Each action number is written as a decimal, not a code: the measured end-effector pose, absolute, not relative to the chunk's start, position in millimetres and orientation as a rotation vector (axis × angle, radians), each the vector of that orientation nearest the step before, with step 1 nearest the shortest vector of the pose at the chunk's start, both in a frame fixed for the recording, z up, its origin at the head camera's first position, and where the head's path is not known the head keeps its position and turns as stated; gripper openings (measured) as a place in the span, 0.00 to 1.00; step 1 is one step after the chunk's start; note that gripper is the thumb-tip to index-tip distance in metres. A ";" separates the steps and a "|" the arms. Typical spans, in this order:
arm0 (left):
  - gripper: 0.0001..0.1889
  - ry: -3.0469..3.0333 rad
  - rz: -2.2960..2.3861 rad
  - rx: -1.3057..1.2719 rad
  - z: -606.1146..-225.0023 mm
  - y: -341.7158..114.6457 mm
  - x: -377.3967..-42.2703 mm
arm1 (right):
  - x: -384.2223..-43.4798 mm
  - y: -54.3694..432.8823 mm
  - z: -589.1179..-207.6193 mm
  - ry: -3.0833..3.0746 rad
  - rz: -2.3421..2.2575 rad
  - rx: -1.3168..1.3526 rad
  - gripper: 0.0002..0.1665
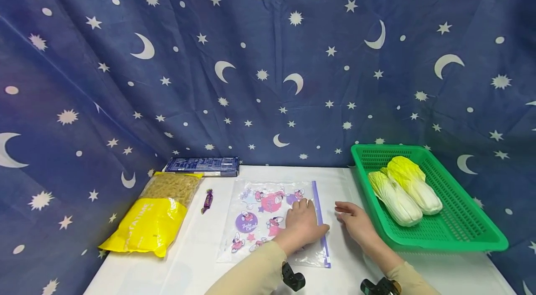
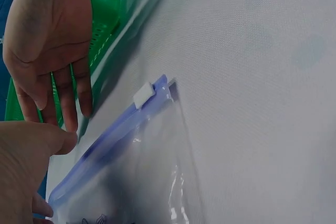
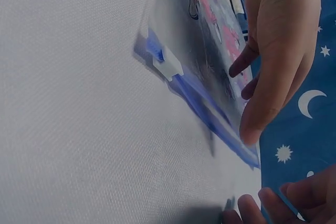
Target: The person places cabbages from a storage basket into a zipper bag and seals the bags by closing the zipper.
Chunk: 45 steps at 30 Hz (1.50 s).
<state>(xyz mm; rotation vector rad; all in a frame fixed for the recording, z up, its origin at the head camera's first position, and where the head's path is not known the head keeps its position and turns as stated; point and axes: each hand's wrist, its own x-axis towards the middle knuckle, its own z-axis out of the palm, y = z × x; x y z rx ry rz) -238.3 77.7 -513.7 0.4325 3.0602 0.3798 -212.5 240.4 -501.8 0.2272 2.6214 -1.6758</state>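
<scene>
A clear zip bag [image 1: 247,251] with pink and purple cartoon prints lies flat on the white table. Its purple zip strip [image 1: 317,199] runs along the right side, and the white slider [image 2: 144,95] sits at the strip's near end. Over the bag's right part is my left hand [image 1: 302,223], fingers extended and thumb reaching across the strip. My right hand [image 1: 356,223] hovers just right of the strip, fingers loosely bent and holding nothing. In the right wrist view the bag's zip edge stands slightly off the table.
To the right, a green basket [image 1: 452,243] holds two napa cabbages [image 1: 412,185]. A yellow pasta bag [image 1: 152,225] stands at left, with a dark blue box [image 1: 205,166] behind it. Between pasta and zip bag lies a purple-wrapped candy [image 1: 207,201]. A starry blue curtain [image 1: 268,53] hangs behind.
</scene>
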 end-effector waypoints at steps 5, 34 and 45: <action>0.55 3.084 0.308 0.395 -519.5 83.4 -240.9 | -213.6 240.8 -501.5 2.598 -1.700 0.230 0.25; 0.46 2.492 1.311 0.518 -508.0 27.8 -249.1 | -233.4 215.1 -505.0 2.487 -1.820 0.171 0.30; 0.47 2.388 1.435 0.530 -509.7 17.3 -253.4 | -244.8 192.0 -505.6 2.502 -1.794 0.174 0.34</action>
